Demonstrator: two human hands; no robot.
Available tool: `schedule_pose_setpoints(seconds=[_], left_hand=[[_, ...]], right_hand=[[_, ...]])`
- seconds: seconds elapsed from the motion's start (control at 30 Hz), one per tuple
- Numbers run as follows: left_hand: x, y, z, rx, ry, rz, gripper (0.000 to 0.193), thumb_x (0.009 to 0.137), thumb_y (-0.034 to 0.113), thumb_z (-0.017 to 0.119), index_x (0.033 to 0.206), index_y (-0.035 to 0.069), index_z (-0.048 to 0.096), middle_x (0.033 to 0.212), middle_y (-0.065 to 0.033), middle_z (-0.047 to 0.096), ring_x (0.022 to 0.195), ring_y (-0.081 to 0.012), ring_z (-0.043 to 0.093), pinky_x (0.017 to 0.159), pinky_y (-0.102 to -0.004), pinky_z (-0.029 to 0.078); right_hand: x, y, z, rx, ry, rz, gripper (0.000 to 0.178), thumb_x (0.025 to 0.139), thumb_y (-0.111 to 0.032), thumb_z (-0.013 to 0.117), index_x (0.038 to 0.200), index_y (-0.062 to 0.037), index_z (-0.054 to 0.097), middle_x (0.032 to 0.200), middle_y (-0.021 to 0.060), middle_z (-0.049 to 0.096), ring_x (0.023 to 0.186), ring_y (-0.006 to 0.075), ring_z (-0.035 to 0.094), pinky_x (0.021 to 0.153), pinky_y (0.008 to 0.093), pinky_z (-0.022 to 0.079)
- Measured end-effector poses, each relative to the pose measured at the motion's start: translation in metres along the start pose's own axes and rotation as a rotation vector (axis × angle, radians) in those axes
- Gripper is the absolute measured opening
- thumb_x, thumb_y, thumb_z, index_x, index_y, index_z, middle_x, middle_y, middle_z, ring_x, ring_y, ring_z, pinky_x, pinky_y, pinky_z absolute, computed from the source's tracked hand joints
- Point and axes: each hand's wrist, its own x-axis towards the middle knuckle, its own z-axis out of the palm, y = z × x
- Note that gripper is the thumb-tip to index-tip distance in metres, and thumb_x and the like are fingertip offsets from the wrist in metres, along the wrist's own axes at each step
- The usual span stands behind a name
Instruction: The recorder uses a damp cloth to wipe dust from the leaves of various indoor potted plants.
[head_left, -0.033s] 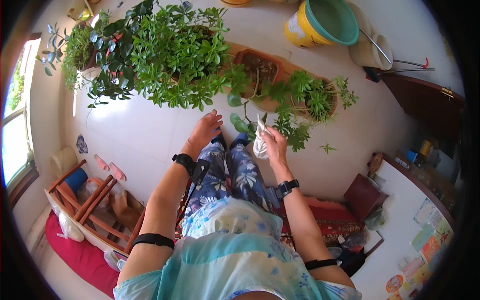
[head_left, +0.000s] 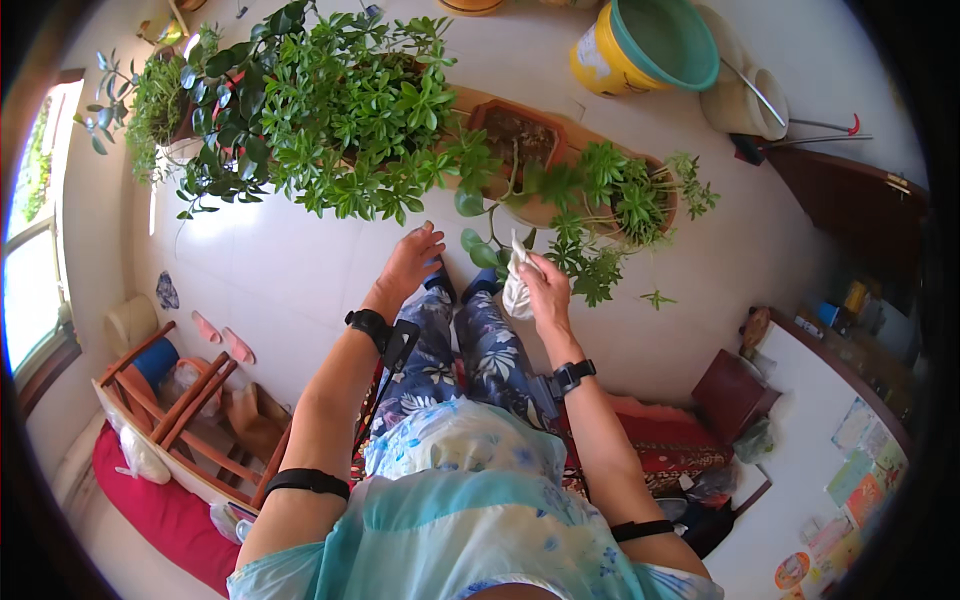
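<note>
My right hand point(head_left: 547, 292) grips a crumpled white cloth point(head_left: 517, 290), whose twisted tip points up. Just left of the cloth's top, a stem with broad green leaves point(head_left: 480, 247) hangs down from the planting. My left hand point(head_left: 412, 258) is held in the air with nothing in it, its fingers loosely apart, below the edge of a bushy green plant point(head_left: 350, 120). Between the leafy plants stands a brown rectangular pot point(head_left: 520, 130) with soil in it. A smaller leafy plant point(head_left: 635, 205) grows in a pot to the right, above my right hand.
The pots stand on a long wooden bench point(head_left: 590, 140). Behind, at the right, are a yellow bucket point(head_left: 597, 62) and a teal basin point(head_left: 668, 45). A wooden rack point(head_left: 190, 410) lies at the left near pink slippers point(head_left: 238, 345). My shoes point(head_left: 480, 285) are on the pale floor.
My right hand and the cloth have shifted very slightly to the left. My left hand stays in the same place.
</note>
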Motion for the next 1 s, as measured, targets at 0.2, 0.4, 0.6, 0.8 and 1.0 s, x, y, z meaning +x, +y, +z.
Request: schedule_pose_setpoints(seconds=[0.2,0.4,0.6,0.8,1.0], left_hand=[[0.036,-0.008,-0.018,-0.019,0.060,-0.005,0.067,0.090,0.046,0.055,0.145,0.014,0.034,0.147,-0.0123,0.036,0.134,-0.0306,0.035,0.109,-0.0490,0.026],[0.095,-0.018,-0.028,-0.060,-0.001,-0.018,0.058,0.094,0.043,0.051,0.141,0.014,0.037,0.148,-0.0133,0.035,0.137,-0.0306,0.031,0.111,-0.0494,0.024],[0.148,-0.022,-0.034,-0.163,-0.271,0.032,0.032,0.097,0.035,0.051,0.118,0.011,0.054,0.122,-0.0066,0.058,0.119,-0.0239,0.050,0.105,-0.0457,0.036],[0.154,-0.015,-0.033,0.062,-0.228,0.086,0.032,0.094,0.029,0.059,0.116,0.006,0.056,0.114,-0.0100,0.062,0.109,-0.0249,0.057,0.100,-0.0428,0.043],[0.172,-0.014,-0.065,0.780,-0.237,0.397,0.048,0.084,0.009,0.066,0.130,0.004,0.052,0.120,-0.0174,0.059,0.109,-0.0340,0.055,0.096,-0.0397,0.044]], right_hand=[[0.003,0.022,0.030,0.105,0.002,0.061,0.033,0.085,-0.016,0.065,0.111,0.0035,0.064,0.089,0.0064,0.068,0.078,0.0108,0.060,0.073,0.0252,0.048],[0.022,0.043,0.055,0.026,0.102,0.008,0.031,0.086,-0.017,0.062,0.111,0.0013,0.064,0.093,0.0099,0.068,0.080,0.0157,0.062,0.075,0.0277,0.048],[0.056,0.071,0.090,-0.028,0.246,0.136,0.033,0.085,-0.024,0.059,0.104,0.0025,0.064,0.087,0.0157,0.067,0.076,0.0243,0.063,0.073,0.0332,0.048],[0.084,0.080,0.115,0.072,0.369,0.177,0.029,0.086,-0.022,0.059,0.102,0.0018,0.065,0.084,0.0166,0.067,0.074,0.0255,0.063,0.072,0.0340,0.048],[0.094,0.076,0.143,0.207,0.381,0.179,0.028,0.088,-0.016,0.060,0.103,0.0062,0.065,0.084,0.0092,0.067,0.074,0.0135,0.058,0.071,0.0281,0.046]])
